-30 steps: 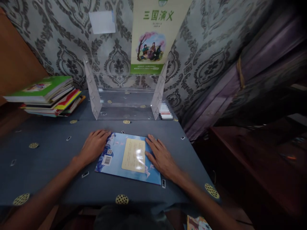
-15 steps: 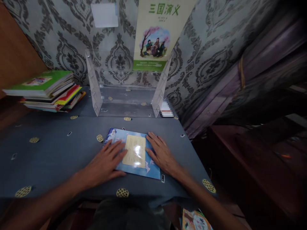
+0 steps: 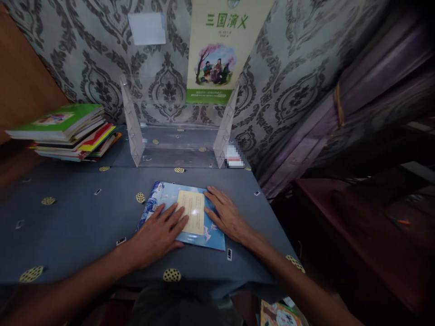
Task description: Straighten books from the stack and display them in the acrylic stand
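A blue book (image 3: pixel 192 188) with a cream text panel lies flat on the dark cloth-covered table (image 3: pixel 81 226). My left hand (image 3: pixel 159 231) rests on the book's left and lower part, fingers spread, fingertips reaching the cream panel. On the book's right side lies my right hand (image 3: pixel 226 213), its fingers extended and apart, the thumb near the panel's edge. Neither hand is wrapped round anything.
Behind the book stands a clear acrylic rack (image 3: pixel 134 136), with a poster (image 3: pixel 217 54) above it. A stack of books (image 3: pixel 68 131) sits at the back left. More books (image 3: pixel 278 312) show below the table's front edge.
My left hand has slid slightly right over the book, and more of the book's dark blue left edge shows. My right hand has hardly moved.
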`<move>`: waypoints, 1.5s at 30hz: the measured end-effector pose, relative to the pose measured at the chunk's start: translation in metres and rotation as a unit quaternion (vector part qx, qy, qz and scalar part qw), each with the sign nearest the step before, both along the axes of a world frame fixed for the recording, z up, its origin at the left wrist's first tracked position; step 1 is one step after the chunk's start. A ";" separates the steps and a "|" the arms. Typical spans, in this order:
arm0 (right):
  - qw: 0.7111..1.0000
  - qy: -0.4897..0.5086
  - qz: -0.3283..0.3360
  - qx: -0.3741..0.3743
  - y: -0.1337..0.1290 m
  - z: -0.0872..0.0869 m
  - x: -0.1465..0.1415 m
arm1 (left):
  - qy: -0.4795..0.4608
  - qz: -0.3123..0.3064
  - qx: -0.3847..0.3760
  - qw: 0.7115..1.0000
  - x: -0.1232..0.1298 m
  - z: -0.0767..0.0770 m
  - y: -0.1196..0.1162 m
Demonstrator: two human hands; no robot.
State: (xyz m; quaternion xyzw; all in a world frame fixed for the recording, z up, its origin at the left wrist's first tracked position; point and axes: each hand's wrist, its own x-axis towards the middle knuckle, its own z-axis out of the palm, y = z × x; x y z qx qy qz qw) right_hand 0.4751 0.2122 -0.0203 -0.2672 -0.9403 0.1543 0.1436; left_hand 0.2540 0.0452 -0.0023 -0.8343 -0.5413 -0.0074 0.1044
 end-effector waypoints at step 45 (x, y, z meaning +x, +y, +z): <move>0.966 0.099 0.168 -0.169 0.054 0.017 -0.075 | -0.020 0.048 -0.017 0.998 0.024 0.007 0.000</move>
